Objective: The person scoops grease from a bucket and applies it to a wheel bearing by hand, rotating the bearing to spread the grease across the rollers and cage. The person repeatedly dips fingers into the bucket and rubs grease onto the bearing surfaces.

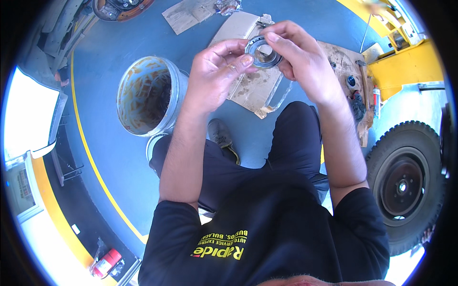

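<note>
My left hand [213, 71] and my right hand [305, 62] hold a ring-shaped metal bearing [267, 64] between them, raised well above the floor. The left fingers and thumb pinch its left side, and brownish grease shows on that thumb. On the other side, my right thumb and forefinger grip the upper right rim. Through the bearing's open centre the pale cardboard below is visible. Left of my left hand stands a pale blue bucket [179, 93], its inner wall smeared with brown grease.
Stained cardboard sheets [250, 97] lie on the blue floor beneath my hands. To the right are a dirty board [339, 52] with small parts, a spray can [377, 102], a yellow metal frame [405, 66] and a large tyre [381, 157]. A red fire extinguisher [107, 262] stands lower left.
</note>
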Action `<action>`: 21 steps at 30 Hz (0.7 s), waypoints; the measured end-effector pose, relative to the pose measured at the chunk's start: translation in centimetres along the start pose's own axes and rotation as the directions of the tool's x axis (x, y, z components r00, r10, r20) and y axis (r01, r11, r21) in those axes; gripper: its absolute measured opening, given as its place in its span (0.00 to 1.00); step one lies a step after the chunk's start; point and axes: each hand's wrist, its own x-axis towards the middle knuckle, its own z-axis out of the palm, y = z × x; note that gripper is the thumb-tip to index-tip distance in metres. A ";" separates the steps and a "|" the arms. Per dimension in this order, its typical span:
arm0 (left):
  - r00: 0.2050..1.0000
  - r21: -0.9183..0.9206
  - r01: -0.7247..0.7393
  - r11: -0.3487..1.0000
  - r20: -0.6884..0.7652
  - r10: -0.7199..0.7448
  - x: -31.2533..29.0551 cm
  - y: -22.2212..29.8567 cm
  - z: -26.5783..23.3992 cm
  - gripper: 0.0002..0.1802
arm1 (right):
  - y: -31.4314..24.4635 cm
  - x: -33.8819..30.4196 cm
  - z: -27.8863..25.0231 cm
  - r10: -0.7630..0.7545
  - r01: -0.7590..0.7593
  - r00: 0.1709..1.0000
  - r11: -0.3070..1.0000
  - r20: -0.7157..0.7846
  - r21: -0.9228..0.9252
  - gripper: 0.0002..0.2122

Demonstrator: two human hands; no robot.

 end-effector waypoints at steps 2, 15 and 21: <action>1.000 -0.030 -0.006 1.000 -0.017 0.005 -0.2 -0.6 0.4 0.17 | 1.0 -1.2 0.3 -0.276 0.234 0.950 0.939 -0.145 -0.254 0.16; 0.973 0.105 -0.175 0.979 -0.133 0.188 -0.5 -1.2 2.2 0.18 | 3.4 -5.3 2.9 -0.134 0.162 0.982 0.959 0.133 -0.231 0.37; 0.979 0.053 -0.076 0.996 -0.185 0.085 -0.5 -1.6 2.0 0.17 | 4.0 -5.4 2.7 0.016 -0.140 0.966 0.872 0.259 0.469 0.37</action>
